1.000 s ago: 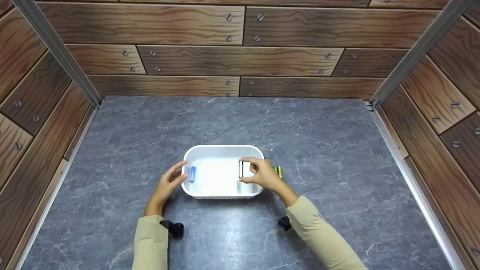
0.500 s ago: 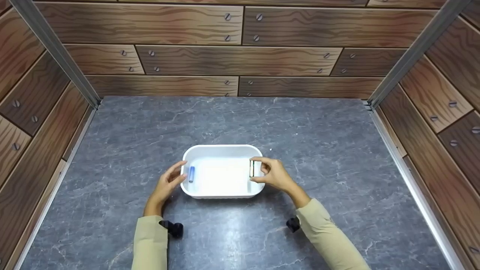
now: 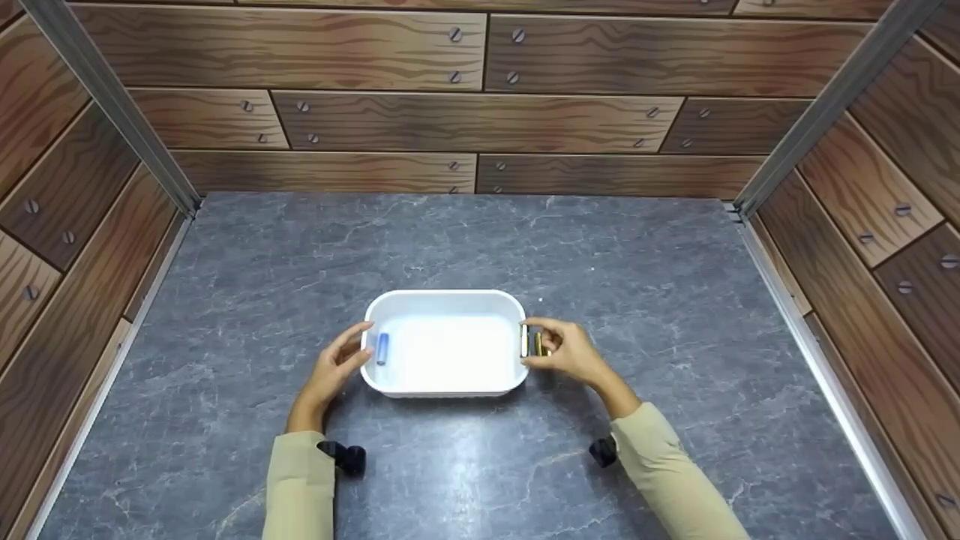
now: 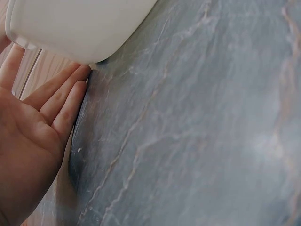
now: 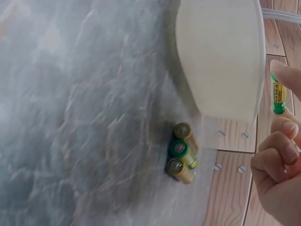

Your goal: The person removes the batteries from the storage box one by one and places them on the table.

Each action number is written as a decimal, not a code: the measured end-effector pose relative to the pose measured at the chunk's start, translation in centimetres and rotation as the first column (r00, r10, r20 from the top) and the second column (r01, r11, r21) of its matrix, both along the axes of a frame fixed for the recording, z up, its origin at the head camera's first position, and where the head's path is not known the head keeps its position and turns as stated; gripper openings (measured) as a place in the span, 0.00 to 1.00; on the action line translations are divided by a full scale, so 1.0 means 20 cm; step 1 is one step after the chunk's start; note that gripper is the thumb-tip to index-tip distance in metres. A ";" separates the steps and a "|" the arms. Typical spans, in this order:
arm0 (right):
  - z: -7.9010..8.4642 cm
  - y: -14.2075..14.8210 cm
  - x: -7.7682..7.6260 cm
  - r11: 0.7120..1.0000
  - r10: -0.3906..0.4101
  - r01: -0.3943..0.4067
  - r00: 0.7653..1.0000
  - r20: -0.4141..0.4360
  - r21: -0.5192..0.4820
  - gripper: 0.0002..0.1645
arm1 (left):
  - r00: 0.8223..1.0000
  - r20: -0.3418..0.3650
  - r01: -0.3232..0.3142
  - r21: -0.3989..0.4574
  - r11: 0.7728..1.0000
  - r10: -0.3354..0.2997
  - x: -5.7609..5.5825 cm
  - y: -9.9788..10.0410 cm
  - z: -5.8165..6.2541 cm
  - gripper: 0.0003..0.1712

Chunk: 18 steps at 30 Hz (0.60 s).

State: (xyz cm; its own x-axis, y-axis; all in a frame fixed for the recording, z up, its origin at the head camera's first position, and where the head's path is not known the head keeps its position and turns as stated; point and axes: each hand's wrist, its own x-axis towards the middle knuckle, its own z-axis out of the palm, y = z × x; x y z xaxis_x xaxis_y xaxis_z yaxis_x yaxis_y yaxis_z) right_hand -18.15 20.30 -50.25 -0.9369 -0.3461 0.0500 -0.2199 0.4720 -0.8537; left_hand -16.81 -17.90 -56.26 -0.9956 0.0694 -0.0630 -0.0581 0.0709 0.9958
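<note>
A white plastic tub (image 3: 450, 303) stands on the tabletop in the head view. Inside it, at the left end, lies a small blue cylinder (image 3: 383, 349), about battery-sized. My left hand (image 3: 330, 375) is at the tub's left rim; the left wrist view shows its fingers extended against the outer wall. Between thumb and index finger, my right hand (image 3: 576, 354) pinches a green and gold battery (image 5: 278, 95) at the right rim. In the right wrist view a gold battery (image 5: 186, 133), a green battery (image 5: 180, 149) and another gold battery (image 5: 178, 169) sit side by side outside the tub.
Grey marbled tabletop (image 3: 465, 240) surrounds the tub. Wood-patterned panels (image 3: 375, 120) rise at the back and both sides, with metal rails (image 3: 814, 360) along the edges. A black wrist camera (image 3: 602, 451) hangs from each sleeve.
My right hand has carried the pinched battery rightward, from above the tub's interior to its right rim. The left hand, the tub and the blue cylinder stay in place.
</note>
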 end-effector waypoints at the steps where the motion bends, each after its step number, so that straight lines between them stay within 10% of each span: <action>1: -0.01 0.01 0.00 1.000 -0.003 0.003 1.000 0.007 0.000 0.34 | 1.000 -0.002 0.003 0.001 1.000 -0.003 0.00 0.00 0.00 0.27; 18: -0.05 0.13 -0.01 0.999 0.000 0.002 0.999 0.049 -0.045 0.35 | 1.000 0.000 0.001 0.028 1.000 -0.001 0.00 0.00 0.00 0.27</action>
